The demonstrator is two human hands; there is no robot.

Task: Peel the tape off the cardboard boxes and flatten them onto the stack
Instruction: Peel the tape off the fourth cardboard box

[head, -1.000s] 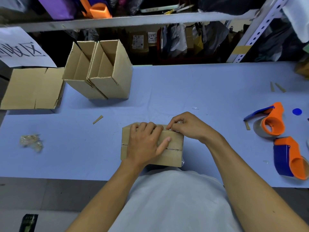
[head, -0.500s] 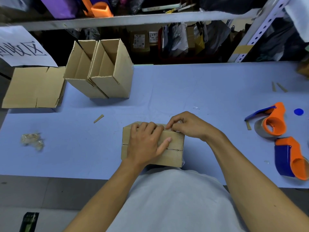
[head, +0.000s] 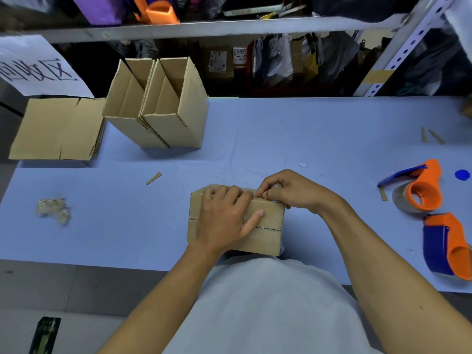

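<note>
Your left hand (head: 224, 218) covered the middle of the taped box (head: 265, 238), so the seam under it was hidden. Your right fingers (head: 268, 192) hid the tape end, too small to tell. The lower tape dispenser (head: 449, 246) was cut off at the right edge. The things on the dark shelf (head: 204, 28) were too blurry to name.

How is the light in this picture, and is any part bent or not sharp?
Head view: soft even light on the blue table; dark under the shelf. Wide lens bows the shelf and table edges. Hands and box are sharp; corners are slightly smeared.
</note>
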